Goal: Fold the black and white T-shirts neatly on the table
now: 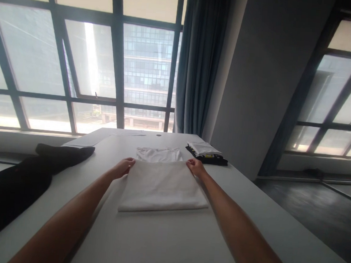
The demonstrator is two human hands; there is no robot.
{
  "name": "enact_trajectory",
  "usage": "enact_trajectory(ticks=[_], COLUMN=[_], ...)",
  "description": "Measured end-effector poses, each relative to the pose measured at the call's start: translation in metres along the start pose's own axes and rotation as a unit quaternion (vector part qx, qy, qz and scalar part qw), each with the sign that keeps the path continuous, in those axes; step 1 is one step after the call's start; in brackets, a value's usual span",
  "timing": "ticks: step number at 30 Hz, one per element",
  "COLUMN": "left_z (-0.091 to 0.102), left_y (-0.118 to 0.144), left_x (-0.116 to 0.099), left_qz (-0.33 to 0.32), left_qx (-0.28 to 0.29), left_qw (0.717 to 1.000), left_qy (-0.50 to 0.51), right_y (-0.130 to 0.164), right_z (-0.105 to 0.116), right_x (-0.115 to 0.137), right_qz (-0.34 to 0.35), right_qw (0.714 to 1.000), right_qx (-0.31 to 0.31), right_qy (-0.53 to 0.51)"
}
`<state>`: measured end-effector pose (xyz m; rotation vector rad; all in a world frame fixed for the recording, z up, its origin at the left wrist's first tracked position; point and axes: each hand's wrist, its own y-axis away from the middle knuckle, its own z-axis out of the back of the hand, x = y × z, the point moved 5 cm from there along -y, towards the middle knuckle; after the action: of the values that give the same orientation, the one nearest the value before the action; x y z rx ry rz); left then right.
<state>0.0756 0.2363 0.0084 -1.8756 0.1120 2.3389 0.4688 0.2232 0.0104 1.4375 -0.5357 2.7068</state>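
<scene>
A folded white shirt (163,185) is held flat on the white table (184,245), its far corners pinched by the left hand (124,167) and the right hand (196,166). Beyond the right hand, a folded pile (206,152) is seen; no writing can be read on it. Dark clothes (23,176) are spread left of the left hand.

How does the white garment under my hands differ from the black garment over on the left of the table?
The white garment is folded flat into a neat rectangle; the black garment lies loose and rumpled. The white garment sits mid-table with the left hand and right hand on its far corners; the black garment lies untouched at the table's left edge. Both are cloth lying on the table.
</scene>
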Motion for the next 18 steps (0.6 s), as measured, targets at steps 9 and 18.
enact_trajectory(ticks=[9,18], left_z=[0.001,0.013], left_y=[-0.027,-0.025], left_x=[-0.002,-0.014], left_qz=[0.011,-0.028], left_qx=[-0.049,-0.008], left_qw=[0.985,0.995], left_qy=[-0.162,-0.099], right_y=[0.009,0.009], right_z=[-0.006,-0.006], right_x=[0.0,-0.001], right_qz=[0.014,0.044], right_qw=[0.987,0.989], right_qx=[0.006,0.0], right_qy=[0.161,0.144])
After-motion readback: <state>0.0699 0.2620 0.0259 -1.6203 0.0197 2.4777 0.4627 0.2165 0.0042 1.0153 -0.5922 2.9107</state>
